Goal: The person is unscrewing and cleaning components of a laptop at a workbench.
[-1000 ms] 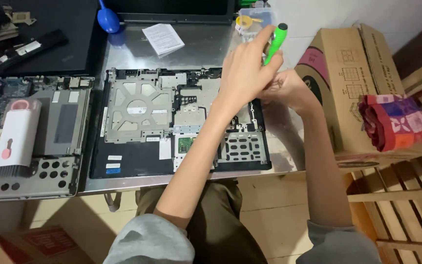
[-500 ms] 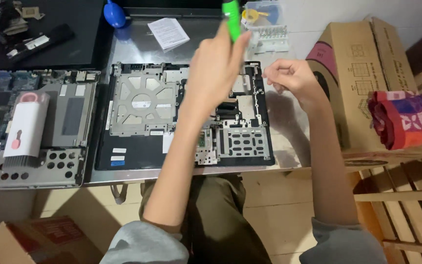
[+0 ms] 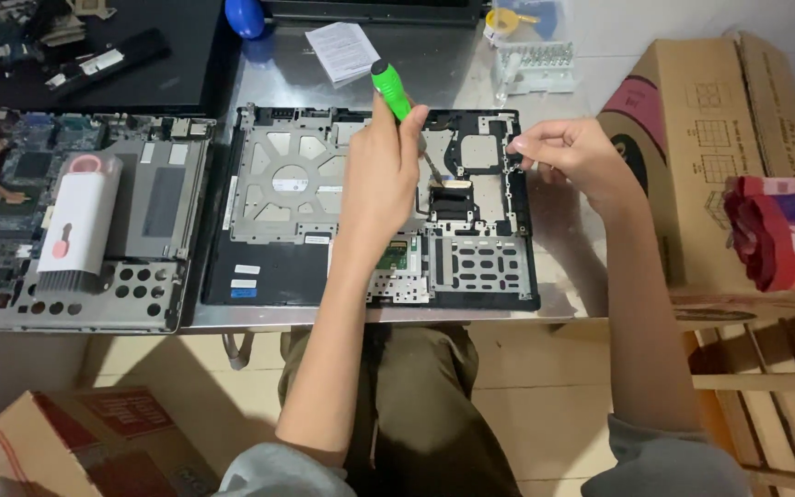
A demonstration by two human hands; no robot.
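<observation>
- One cardboard box [image 3: 75,442] with a red label sat on the floor below the table's [image 3: 471,69] front left corner; what it held could not be seen.
- One dark tray [image 3: 167,64] lay at the table's back left corner, carrying loose black parts and a long black bar with a white label.
- One stripped laptop base [image 3: 140,248] lay at the left front edge, circuit board bare on its left side. One white oblong case [image 3: 75,225] with pink marks rested on it.
- One blue bulb [image 3: 245,17] stood at the back edge, with one folded white leaflet [image 3: 342,51] just to its right.
- One opened laptop chassis [image 3: 287,193] lay at the middle of the front edge, showing a silver metal plate and three small labels, two white and one blue, near its front left corner.
- The left hand [image 3: 384,175] was clamped around one green-handled screwdriver [image 3: 391,89], fingers together on the grip. The screwdriver stood tilted over the chassis's middle, handle toward the back edge, tip down inside the chassis.
- The right hand [image 3: 568,152] rested at the chassis's back right corner, thumb and fingers pinched together; whether they held anything could not be told.
- One clear bit rack [image 3: 535,66] stood near the back right edge, with a yellow roll [image 3: 501,20] behind it.
- One tall cardboard box [image 3: 701,147] with a pink oval label stood off the right edge, beside one red patterned cloth [image 3: 784,230] on a wooden crate [image 3: 766,387].
</observation>
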